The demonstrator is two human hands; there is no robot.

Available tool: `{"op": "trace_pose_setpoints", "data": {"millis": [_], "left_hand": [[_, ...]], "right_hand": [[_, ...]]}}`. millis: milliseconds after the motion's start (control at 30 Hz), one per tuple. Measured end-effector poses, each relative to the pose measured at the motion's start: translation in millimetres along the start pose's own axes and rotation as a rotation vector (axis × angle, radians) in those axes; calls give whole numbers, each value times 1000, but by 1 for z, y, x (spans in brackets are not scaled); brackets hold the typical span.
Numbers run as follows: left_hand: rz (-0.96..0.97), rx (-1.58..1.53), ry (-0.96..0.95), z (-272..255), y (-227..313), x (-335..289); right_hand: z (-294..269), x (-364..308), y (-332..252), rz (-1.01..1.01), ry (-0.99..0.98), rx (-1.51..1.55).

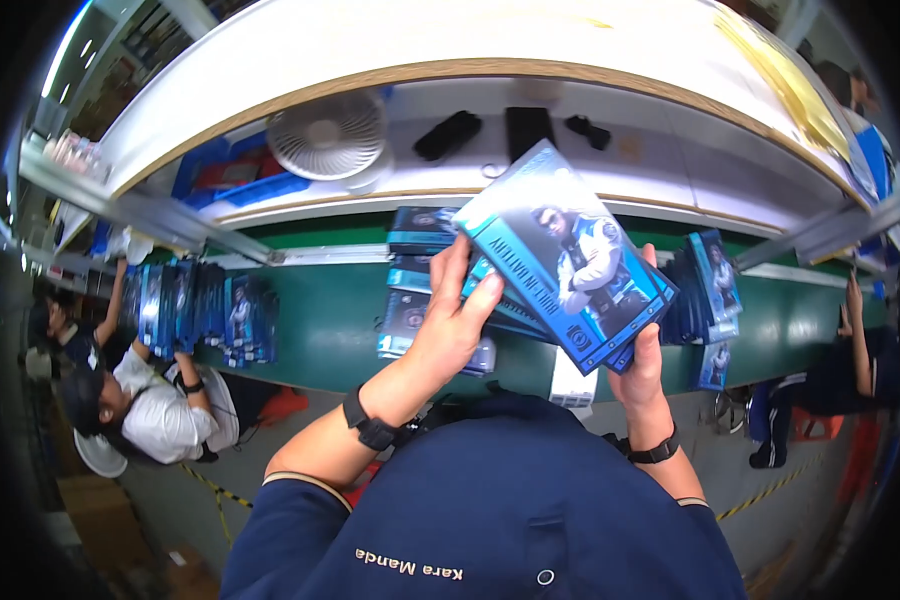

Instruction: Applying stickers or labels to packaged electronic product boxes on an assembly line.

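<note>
Tilted above the green bench, a glossy blue flat package (570, 260) printed with a figure in a white suit is held between both hands. My left hand (452, 320) is closed on its left side, thumb in front. My right hand (642, 368) grips the lower right corner, fingers partly hidden behind. At least one more blue package (518, 310) shows beneath the top one; which hand bears it I cannot tell. Just left of my hands lie piles of similar blue packages (405, 312). More stand in a row (682, 298) by my right hand.
A long row of blue packages (175, 305) stands on the bench (325, 335) at left, near a co-worker in white (175, 420). A white sheet (572, 380) lies at the front edge. The shelf above carries a white fan (327, 138) and a black pouch (448, 135).
</note>
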State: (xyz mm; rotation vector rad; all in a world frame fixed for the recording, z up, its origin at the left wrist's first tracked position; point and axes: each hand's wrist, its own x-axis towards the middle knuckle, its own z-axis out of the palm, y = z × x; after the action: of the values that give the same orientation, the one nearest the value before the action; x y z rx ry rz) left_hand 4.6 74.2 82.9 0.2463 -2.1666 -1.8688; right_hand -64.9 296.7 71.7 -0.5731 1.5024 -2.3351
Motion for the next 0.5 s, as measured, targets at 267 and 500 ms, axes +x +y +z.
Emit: {"op": "trace_pose_setpoints", "data": {"millis": [267, 500], "left_hand": [[-65, -399, 395, -140, -10, -74], [-169, -413, 546, -257, -77, -88]], "right_hand": [[137, 45, 57, 124, -407, 71], [238, 83, 158, 318, -527, 57]]}}
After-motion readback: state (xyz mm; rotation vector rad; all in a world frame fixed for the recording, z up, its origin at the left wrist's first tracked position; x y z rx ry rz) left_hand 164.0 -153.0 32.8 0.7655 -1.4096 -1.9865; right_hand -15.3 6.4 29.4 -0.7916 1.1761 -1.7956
